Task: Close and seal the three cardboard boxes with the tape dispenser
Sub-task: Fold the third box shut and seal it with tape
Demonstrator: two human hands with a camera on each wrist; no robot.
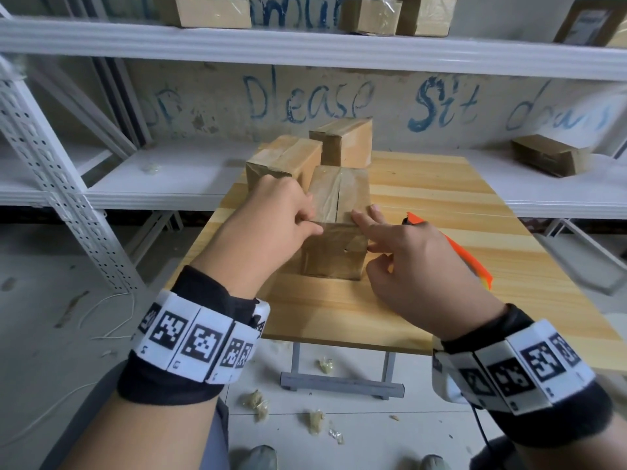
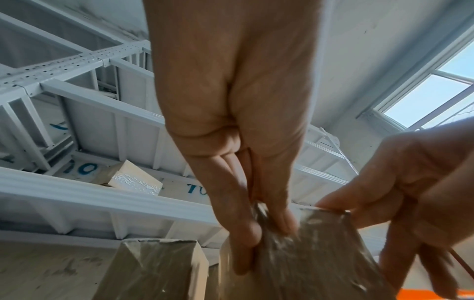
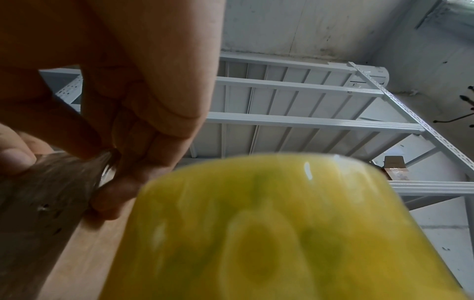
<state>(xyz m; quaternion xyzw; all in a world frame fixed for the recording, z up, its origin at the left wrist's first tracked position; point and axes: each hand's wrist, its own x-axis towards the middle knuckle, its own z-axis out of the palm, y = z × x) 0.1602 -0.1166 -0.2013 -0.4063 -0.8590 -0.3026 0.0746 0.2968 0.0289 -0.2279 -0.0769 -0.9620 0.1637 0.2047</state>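
Three brown cardboard boxes stand on the wooden table [image 1: 441, 184]. The near box [image 1: 334, 252] has shiny tape over its closed flaps. A left box [image 1: 283, 164] and a far box [image 1: 342, 140] stand behind it. My left hand [image 1: 310, 218] pinches the near box's top front edge at the left corner, seen close up as the left hand [image 2: 269, 223]. My right hand [image 1: 364, 225] presses straight fingers on the top front edge at the right corner [image 3: 113, 168]. The orange tape dispenser [image 1: 458, 256] lies on the table behind my right hand, its yellow roll [image 3: 282, 233] blurred.
White metal shelving [image 1: 305, 49] runs behind the table, with more boxes on the upper shelf and one box [image 1: 549, 154] on the lower right shelf. Crumpled tape scraps [image 1: 254, 401] litter the floor under the table's front edge.
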